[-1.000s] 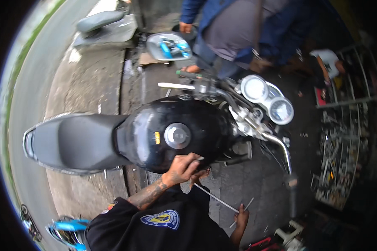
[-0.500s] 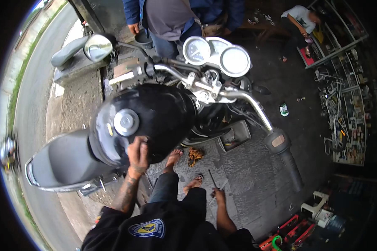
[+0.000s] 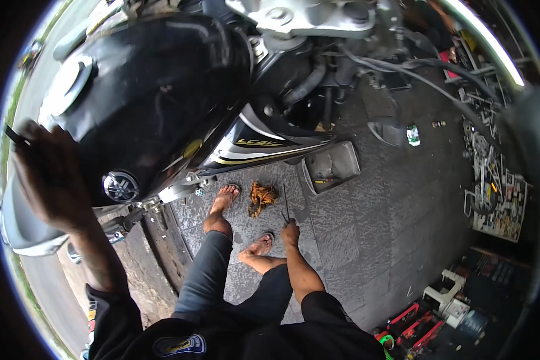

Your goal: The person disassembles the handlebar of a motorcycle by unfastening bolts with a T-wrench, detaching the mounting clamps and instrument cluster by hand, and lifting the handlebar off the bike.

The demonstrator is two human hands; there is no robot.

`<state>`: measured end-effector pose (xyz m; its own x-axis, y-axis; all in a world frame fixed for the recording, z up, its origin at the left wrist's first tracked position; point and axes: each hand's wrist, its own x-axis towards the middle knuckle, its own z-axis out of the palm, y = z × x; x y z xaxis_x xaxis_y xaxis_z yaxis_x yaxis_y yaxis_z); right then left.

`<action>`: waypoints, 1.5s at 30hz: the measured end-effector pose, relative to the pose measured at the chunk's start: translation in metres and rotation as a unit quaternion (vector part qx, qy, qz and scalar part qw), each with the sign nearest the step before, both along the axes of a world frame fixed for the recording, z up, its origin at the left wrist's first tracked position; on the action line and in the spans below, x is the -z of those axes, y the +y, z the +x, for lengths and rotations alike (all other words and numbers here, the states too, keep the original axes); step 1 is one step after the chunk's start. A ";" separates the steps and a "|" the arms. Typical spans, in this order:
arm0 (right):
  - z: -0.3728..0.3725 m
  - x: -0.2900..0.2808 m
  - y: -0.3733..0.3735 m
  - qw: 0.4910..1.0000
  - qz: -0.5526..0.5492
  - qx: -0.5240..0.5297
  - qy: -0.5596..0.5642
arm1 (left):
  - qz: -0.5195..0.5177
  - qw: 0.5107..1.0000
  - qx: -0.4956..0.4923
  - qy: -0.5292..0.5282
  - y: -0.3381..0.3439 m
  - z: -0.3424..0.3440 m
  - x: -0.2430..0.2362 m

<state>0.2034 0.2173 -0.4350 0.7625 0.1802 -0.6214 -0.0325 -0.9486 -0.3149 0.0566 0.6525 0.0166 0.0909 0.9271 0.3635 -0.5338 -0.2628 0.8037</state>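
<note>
Two hands of mine are at work, well apart. My left hand (image 3: 51, 180) is raised at the rear of the motorcycle's black fuel tank (image 3: 162, 90), its fingers curled; a short dark piece (image 3: 16, 136) shows at their ends, but it is too blurred for me to tell what it is, how far those fingers are closed on it, or whether I touch the tank. The tank stretches away to the right of that hand, with the bright filler cap (image 3: 72, 84) just beyond my fingers and a round emblem (image 3: 121, 186) on the tank's side, right of my wrist. The grey seat (image 3: 27, 231) lies beneath and left of the same wrist. My right hand (image 3: 290, 232) is low over the paved floor (image 3: 366, 240), closed in a fist round a thin dark rod (image 3: 285, 201), which points forward, away from me. Just left of the rod and ahead of that fist, an orange rag (image 3: 262, 198) lies crumpled on the floor. Farther forward and to the right of the fist sits a grey metal tray (image 3: 355, 161). My sandalled feet (image 3: 225, 198) are left of the right hand.
</note>
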 end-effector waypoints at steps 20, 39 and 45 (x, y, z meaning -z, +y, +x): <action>0.192 0.258 0.005 0.957 -0.178 0.076 -0.215 | 0.263 0.926 0.140 0.230 -0.124 0.134 0.218; 0.088 0.208 0.037 0.941 0.072 0.218 -0.247 | 0.373 0.879 0.129 0.267 -0.050 0.049 0.096; -0.060 -0.131 0.134 0.801 0.537 0.251 0.083 | 0.407 0.852 0.188 0.272 -0.031 0.039 -0.042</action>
